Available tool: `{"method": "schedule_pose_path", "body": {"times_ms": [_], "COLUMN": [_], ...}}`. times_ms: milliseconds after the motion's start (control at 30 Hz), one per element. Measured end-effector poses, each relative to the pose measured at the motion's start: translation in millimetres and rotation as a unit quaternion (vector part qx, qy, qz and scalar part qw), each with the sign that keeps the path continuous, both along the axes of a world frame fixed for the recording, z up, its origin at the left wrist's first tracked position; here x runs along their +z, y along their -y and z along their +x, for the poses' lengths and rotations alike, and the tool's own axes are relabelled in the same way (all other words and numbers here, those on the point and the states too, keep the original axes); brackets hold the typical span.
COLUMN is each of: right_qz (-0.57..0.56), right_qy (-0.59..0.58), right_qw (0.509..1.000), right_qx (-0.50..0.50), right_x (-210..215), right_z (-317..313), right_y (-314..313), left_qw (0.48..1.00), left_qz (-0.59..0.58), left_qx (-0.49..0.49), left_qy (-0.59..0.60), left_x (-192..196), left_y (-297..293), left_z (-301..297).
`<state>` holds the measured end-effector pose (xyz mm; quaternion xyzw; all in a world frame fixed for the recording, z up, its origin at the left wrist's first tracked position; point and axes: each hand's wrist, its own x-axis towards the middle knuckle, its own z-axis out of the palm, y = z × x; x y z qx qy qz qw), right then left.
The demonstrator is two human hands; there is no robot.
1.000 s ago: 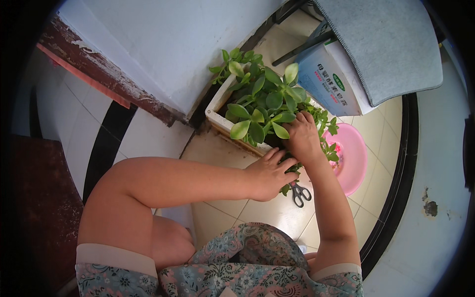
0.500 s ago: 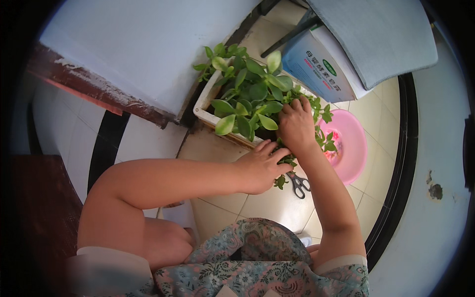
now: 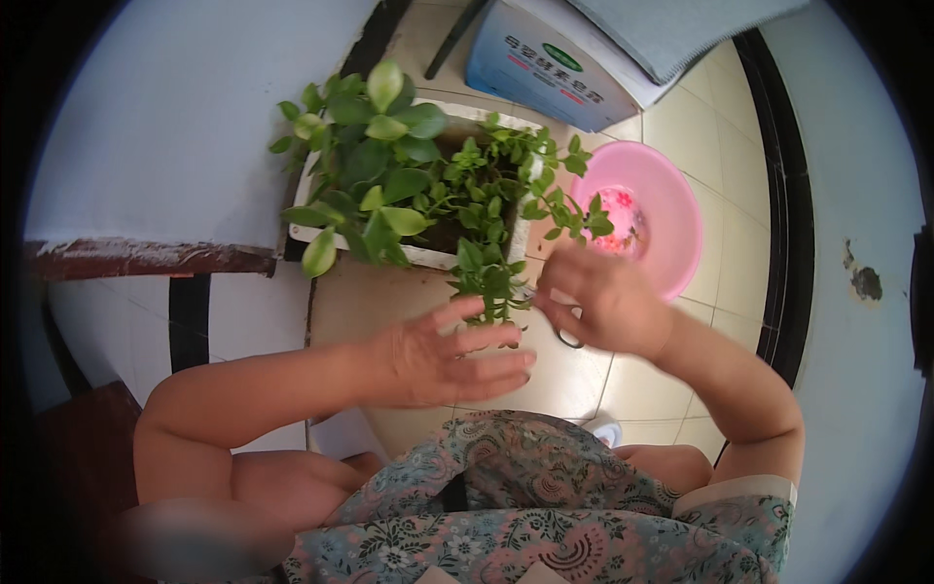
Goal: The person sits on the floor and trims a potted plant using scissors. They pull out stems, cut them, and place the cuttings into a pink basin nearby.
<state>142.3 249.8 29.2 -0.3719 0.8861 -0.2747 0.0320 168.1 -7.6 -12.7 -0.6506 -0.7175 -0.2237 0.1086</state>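
My left hand (image 3: 452, 355) is open, its fingers spread just below the trailing leafy stems (image 3: 491, 282) that hang over the near side of the planter. Whether the fingertips touch the leaves I cannot tell. My right hand (image 3: 608, 297) is blurred, bent down beside those stems. Partly hidden under it is a pair of scissors, with one dark handle loop (image 3: 569, 339) showing. The blur hides whether its fingers grip the scissors. The white rectangular planter (image 3: 438, 257) holds a broad-leaved plant (image 3: 375, 165) on the left and small-leaved trailing greenery (image 3: 477, 185) on the right.
A pink basin (image 3: 673, 195) with a flower pattern stands on the tiles right of the planter. Behind is a blue and white carton (image 3: 550, 73) under a grey chair seat (image 3: 662, 29). Walls flank both sides, the right one (image 3: 856, 214) with chipped paint.
My right hand has left the greenery inside the planter and come down over the scissors. My left hand has drawn back from the hanging stems and spread its fingers. The view has shifted.
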Motion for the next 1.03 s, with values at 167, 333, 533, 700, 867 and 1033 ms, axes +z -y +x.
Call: {"method": "schedule_pose_path", "body": {"times_ms": [167,333,533,700,867,1033], "right_qz": [0.135,0.261,0.348,0.364,0.244,0.194], "right_qy": [0.163,0.199,0.082,0.099,0.109,0.186], "right_qw": [0.974,0.932,0.929,0.923,0.962,0.963], "right_qx": [-0.083,-0.151,-0.097,-0.076,-0.058,0.005], "right_x": [-126.7,-169.5,-200.2,-215.3,-218.6,-225.7], "right_z": [81.7,108.7,102.2,110.1,137.5,152.7], "right_y": [-66.4,-89.1,-97.4,-116.7,-156.9,-192.6], "left_qw": [0.961,0.897,0.799,0.771,0.773,0.721], "left_qz": [-0.189,-0.351,-0.218,-0.091,-0.103,-0.107], "left_qx": [-0.135,-0.077,0.173,0.385,0.488,0.571], "left_qy": [0.153,0.256,0.533,0.5,0.391,0.378], "left_x": [-24.5,-73.0,-113.6,-155.9,-187.4,-213.9], "left_y": [-34.0,-66.8,-127.5,-146.5,-158.6,-191.8], "left_z": [29.4,55.6,59.3,38.4,9.8,3.0]}}
